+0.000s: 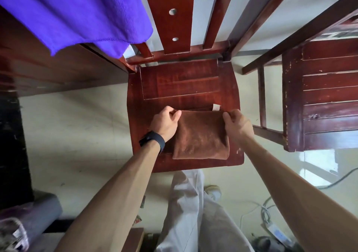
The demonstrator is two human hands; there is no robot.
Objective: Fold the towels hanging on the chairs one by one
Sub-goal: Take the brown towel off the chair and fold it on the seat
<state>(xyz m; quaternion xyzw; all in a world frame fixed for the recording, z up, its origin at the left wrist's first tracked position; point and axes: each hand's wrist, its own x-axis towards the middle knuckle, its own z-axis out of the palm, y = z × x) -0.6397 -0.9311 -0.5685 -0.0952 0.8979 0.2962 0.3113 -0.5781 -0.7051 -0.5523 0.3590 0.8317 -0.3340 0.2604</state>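
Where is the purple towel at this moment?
In the head view the purple towel hangs at the upper left, draped over dark wooden furniture just left of the chair on whose seat both hands hold the brown towel.

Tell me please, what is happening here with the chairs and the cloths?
A person is folding towels. A brown towel lies folded on a chair seat, and the left hand and right hand each pinch one of its far corners. A purple towel hangs at the upper left, not folded yet. A second chair stands to the right.
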